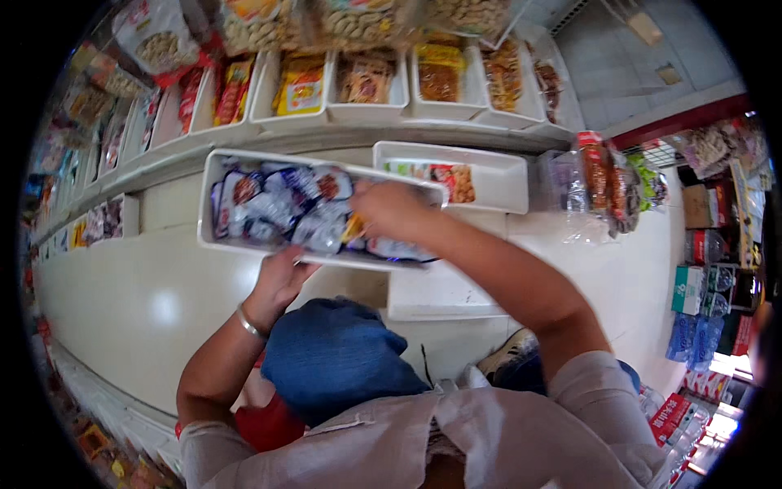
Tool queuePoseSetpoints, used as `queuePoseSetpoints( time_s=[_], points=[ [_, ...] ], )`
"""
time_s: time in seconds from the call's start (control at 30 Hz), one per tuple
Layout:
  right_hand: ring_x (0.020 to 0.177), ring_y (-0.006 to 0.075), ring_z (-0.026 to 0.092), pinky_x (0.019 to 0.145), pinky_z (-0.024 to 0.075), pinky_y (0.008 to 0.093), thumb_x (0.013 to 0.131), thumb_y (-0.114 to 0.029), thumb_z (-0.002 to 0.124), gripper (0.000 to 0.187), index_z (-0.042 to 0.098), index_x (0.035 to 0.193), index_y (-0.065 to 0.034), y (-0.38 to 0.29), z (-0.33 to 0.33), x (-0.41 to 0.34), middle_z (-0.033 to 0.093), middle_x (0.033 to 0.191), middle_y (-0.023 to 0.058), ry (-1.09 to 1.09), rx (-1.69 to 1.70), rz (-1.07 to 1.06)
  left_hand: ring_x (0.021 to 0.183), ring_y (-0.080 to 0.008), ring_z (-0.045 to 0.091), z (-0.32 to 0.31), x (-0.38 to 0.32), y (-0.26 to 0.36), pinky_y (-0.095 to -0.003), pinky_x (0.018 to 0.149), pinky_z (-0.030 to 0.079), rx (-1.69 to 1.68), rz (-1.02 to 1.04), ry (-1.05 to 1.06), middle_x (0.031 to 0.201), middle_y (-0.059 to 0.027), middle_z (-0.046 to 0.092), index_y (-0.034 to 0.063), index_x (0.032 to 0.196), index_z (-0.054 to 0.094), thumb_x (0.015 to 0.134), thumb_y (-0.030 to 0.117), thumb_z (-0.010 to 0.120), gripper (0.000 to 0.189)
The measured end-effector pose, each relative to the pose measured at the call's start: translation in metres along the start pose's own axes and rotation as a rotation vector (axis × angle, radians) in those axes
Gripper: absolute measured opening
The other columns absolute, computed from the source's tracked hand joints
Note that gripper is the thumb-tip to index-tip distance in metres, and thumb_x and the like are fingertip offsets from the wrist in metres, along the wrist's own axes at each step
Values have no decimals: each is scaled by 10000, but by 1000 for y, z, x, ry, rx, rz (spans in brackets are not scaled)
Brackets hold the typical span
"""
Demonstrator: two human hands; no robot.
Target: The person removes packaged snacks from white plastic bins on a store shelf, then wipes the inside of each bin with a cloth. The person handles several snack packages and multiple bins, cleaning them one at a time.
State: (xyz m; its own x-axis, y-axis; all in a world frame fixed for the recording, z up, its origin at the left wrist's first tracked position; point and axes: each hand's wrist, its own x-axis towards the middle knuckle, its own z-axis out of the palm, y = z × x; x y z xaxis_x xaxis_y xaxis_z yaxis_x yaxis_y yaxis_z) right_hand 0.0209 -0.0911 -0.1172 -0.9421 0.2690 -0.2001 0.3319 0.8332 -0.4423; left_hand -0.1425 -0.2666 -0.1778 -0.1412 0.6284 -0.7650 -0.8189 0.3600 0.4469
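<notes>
A long white plastic bin (205,202) filled with blue-and-white snack packets (275,202) lies in front of me. My left hand (284,278) grips its near wall from below. Inside the right half of the bin is my right hand (388,208), fingers bent down at a small yellow item (353,229); whether it holds this item I cannot tell. Behind the bin's right end is a second white bin (501,183) with a few red and green snack packets (455,180) in it.
A shelf with a row of white bins (366,110) holding packaged snacks runs across the far side. Clear-wrapped snack packs (595,183) stand at the right. A white box-like object (440,296) lies near my knees. Bottled drinks (696,336) are stacked at far right.
</notes>
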Motion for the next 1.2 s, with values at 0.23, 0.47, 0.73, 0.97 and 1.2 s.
queuePoseSetpoints(
  time_s=[0.23,0.47,0.73,0.97,1.2],
  points=[
    [706,74,535,614,421,220,746,-361,643,402,596,966,-28,146,-136,-62,599,813,9,838,724,622,895,-290,535,23,3,1,-405,805,492,-25,13,46,994,-171,484,-99,977,430,793,-16,429,202],
    [870,148,545,819,415,267,770,-371,607,459,540,1042,-7,204,-139,-34,580,961,62,950,464,635,838,-250,555,7,19,-15,-399,707,524,66,63,98,913,-143,517,-55,942,484,773,7,482,180],
    [1177,356,333,994,274,372,605,-367,713,827,352,1223,48,-51,11,72,340,1271,230,337,374,25,942,-258,521,41,-8,1,-405,758,492,177,131,128,1064,-121,488,0,1092,417,825,22,463,272],
    [1102,400,331,926,268,485,503,-281,756,910,291,1243,-26,-83,33,93,296,1200,249,528,94,245,1014,-255,499,29,-24,1,-397,788,492,204,215,41,1147,-122,460,34,1187,364,841,83,487,371],
    [981,277,442,848,314,361,493,-277,764,783,396,1110,34,-83,31,94,543,945,180,379,97,347,1007,-269,506,10,-19,-7,-408,775,489,379,268,-54,1144,-122,459,26,1173,371,839,69,494,359]
  ],
)
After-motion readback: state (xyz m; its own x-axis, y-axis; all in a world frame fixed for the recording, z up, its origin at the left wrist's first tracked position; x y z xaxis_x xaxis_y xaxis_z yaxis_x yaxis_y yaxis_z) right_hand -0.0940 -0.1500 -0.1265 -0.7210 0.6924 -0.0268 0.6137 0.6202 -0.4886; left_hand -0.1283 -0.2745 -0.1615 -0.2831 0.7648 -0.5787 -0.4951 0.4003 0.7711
